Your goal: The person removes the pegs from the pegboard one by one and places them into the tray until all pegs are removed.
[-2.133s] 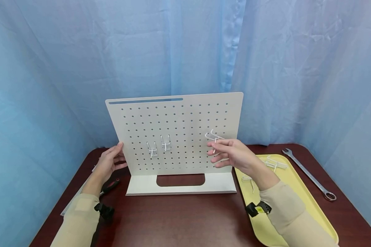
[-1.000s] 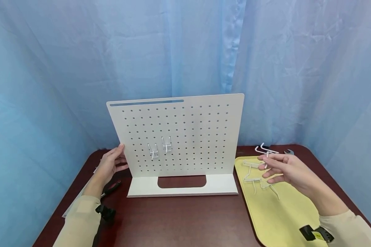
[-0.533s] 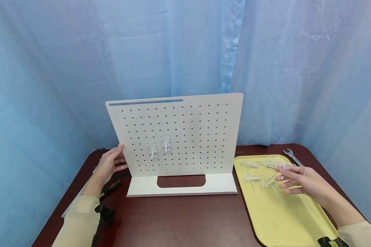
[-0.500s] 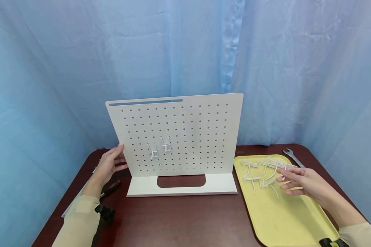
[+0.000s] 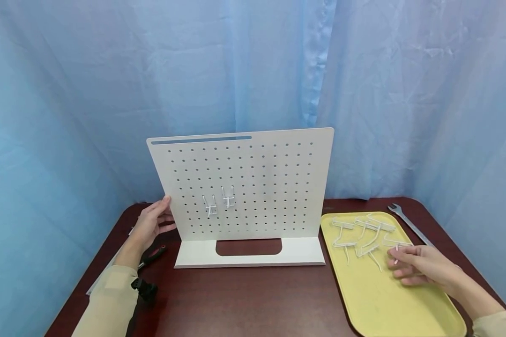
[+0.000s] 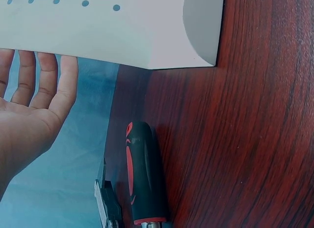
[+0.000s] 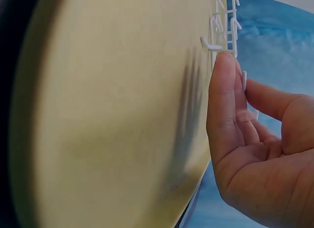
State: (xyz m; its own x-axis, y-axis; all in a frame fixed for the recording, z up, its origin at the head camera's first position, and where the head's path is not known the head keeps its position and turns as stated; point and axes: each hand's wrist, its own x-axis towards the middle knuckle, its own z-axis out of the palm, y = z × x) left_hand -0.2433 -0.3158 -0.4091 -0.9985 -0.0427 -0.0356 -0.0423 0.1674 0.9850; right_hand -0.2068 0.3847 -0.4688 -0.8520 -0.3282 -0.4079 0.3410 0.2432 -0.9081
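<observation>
At the left edge of an upright white pegboard (image 5: 274, 187), my left hand (image 5: 149, 229) grips the side; in the left wrist view its fingers (image 6: 68, 80) reach behind the edge. Two white double-prong hooks (image 5: 228, 199) hang on the board's left half. Over the yellow tray (image 5: 379, 309), my right hand (image 5: 426, 267) pinches a white wire hook (image 5: 397, 252) by its stem between thumb and fingers. Several similar hooks (image 5: 341, 227) lie at the tray's far end, beside it. The right wrist view shows the fingertips low, close to the tray surface.
A combination wrench (image 5: 409, 224) lies along the tray's far right side. Left of the pegboard's base rests a tool with a black and red handle (image 6: 144, 174), near another dark tool (image 6: 108, 203). Blue curtains (image 5: 253, 70) surround the dark wood table (image 5: 249, 299).
My right hand has carried the hook from in front of the pegboard's right side rightward and down to the tray. The left hand stays at the board's edge.
</observation>
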